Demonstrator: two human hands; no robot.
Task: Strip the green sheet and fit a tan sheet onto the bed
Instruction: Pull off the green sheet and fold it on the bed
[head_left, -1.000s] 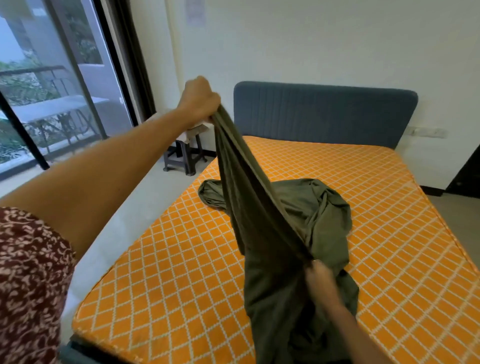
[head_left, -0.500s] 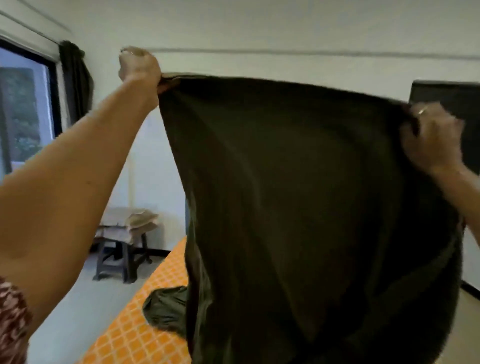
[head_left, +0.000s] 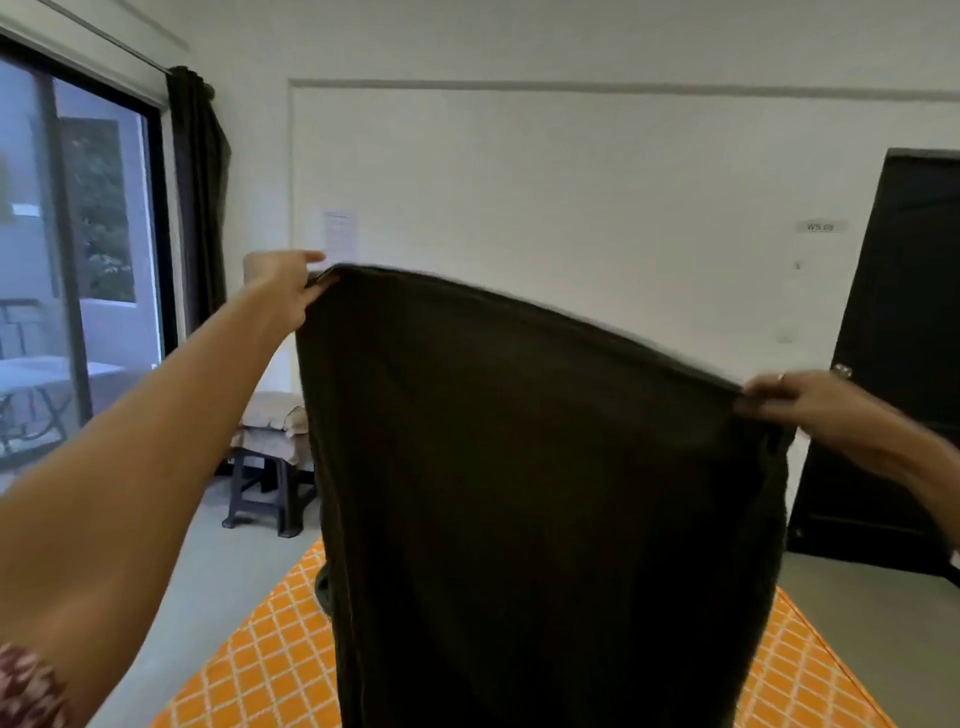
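a: where is the camera?
b: on the person's head. there is just one.
a: which way does it look?
b: forward, across the bed (head_left: 270, 670) to the far wall (head_left: 571, 197).
a: what is near?
b: the arms and the green sheet (head_left: 545, 493), right up close.

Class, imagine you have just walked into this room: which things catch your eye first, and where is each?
The dark green sheet fills the middle, held up by the left hand and the right hand at its top corners. Below it shows the bare orange mattress; a stool bearing folded linen stands by the window.
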